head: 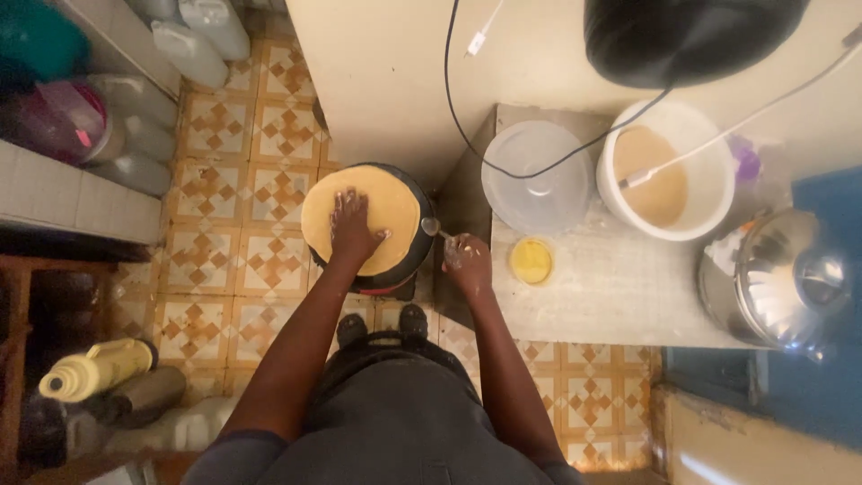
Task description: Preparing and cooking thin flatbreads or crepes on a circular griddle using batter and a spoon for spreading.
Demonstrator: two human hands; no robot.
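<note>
A round pale-yellow flatbread (395, 208) lies on a black round pan (415, 260) over a small stove on the tiled floor. My left hand (352, 226) is pressed flat on the flatbread with fingers spread. My right hand (467, 260) grips the handle of a metal spoon (432, 226), whose bowl hovers at the pan's right edge. A small yellow dish of oil (531, 260) sits on the table just right of that hand.
A white table (620, 292) holds a lidded clear tub (537, 176), a white bucket of batter (664, 171) and a steel pot (781, 278). Cables hang down the wall. Jerrycans (202, 36) and bottles (94, 368) line the left side.
</note>
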